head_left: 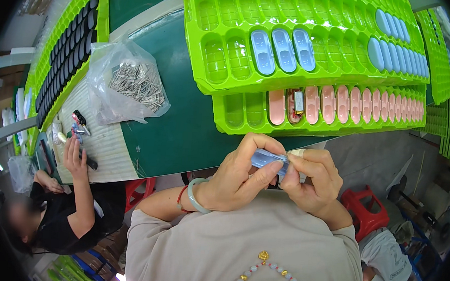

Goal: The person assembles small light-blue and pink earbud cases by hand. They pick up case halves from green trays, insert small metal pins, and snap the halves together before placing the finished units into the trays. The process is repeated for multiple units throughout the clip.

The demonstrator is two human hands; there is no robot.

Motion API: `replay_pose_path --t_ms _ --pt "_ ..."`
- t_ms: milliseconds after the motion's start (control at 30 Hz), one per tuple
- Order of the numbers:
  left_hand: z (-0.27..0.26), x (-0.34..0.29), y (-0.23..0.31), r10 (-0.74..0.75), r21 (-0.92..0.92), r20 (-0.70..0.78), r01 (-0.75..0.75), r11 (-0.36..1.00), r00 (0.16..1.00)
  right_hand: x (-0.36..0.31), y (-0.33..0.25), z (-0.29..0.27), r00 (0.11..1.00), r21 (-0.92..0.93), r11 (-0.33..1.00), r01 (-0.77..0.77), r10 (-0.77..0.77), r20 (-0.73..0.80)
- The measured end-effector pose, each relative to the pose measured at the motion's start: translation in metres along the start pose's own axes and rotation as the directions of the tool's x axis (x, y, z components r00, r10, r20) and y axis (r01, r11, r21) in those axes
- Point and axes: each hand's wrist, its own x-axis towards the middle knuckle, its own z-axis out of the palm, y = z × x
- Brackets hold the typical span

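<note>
Left hand (240, 178) and right hand (316, 183) pinch close together — fingers (260, 141) bent, forearms (159, 202) converging.

Far left: black cases (70, 56) are lying in a green tray (103, 9). Left: a person in black (76, 221) is reaching over the bench (156, 149). Right: red stool (368, 221) is standing.

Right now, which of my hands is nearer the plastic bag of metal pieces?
Left: the plastic bag lies ahead and left of your left hand; your right hand is farther right.
</note>
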Motion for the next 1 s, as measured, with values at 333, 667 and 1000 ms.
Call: replay_pose_path --t_ms 333,667,1000 --pt "-0.003 0.000 -0.002 -0.026 0.111 0.058 0.019 0.994 0.998 -0.001 0.005 -0.005 0.993 -0.047 0.998 0.048 -0.042 0.111" --pt "-0.001 0.001 -0.003 -0.093 0.025 0.040 0.092 0.995 0.995 -0.003 0.006 -0.003 0.996 -0.041 0.999 -0.001 0.004 0.086" --pt "0.000 0.008 0.009 -0.056 -0.289 0.069 0.074 0.955 0.996 -0.002 0.009 -0.004 0.879 0.633 0.615 -0.471 0.391 0.273"
